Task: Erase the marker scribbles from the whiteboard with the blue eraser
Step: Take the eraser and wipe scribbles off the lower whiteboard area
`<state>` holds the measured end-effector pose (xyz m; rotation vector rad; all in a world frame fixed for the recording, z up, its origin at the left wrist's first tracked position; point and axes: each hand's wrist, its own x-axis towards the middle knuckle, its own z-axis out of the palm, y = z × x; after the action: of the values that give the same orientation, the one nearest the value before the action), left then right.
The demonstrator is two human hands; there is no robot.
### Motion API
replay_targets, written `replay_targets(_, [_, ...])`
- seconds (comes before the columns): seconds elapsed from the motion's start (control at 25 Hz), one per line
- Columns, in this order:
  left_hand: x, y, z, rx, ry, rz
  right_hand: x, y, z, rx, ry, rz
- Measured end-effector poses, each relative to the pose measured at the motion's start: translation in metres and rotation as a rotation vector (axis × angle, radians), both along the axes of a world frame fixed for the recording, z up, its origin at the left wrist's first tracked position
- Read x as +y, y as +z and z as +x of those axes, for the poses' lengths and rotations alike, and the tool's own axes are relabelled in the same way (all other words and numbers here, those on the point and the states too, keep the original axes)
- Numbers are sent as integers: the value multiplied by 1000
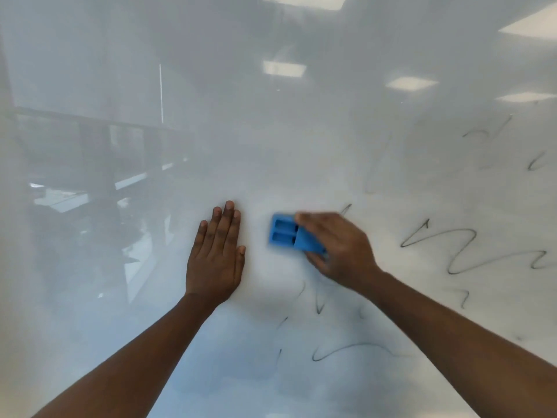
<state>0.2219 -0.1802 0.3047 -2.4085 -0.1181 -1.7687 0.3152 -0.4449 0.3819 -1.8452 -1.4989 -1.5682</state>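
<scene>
1. Right hand (337, 248) grips the blue eraser (289, 235), pressed on the whiteboard (271, 146) near centre.
2. Left hand (215, 254), fingers straight, lies flat on the board at the eraser's 9 o'clock.
3. Marker scribbles (440, 245) remain from its 1 to 6 o'clock.
4. Advice: keep the eraser flat, with firm overlapping strokes toward 3 o'clock.

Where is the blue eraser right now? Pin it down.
In the head view the blue eraser sits just right of centre against the whiteboard, gripped by the right hand, with the flat left hand to its left.
</scene>
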Motion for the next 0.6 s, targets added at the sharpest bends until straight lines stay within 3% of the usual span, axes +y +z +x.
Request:
replay_targets(0.12, [1,0,0,13,-4,9,-1,42,7,179,-31,374])
replay_targets(0.2, [-1,-1,0,18,-27,-14,12,6,0,235,-12,394])
replay_targets(0.36, [-5,-20,-1,40,-69,-38,5,-125,-28,81,10,-189])
replay_targets(0.44, [-5,-31,-3,35,-66,-19,-10,-123,-18,26,51,-353])
replay_targets(0.52, [-3,-34,-3,36,-64,-21,-16,-93,-5,54,10,-227])
replay_targets(0.6, [-3,-37,-2,34,-69,-19,-21,-67,5,163,-27,85])
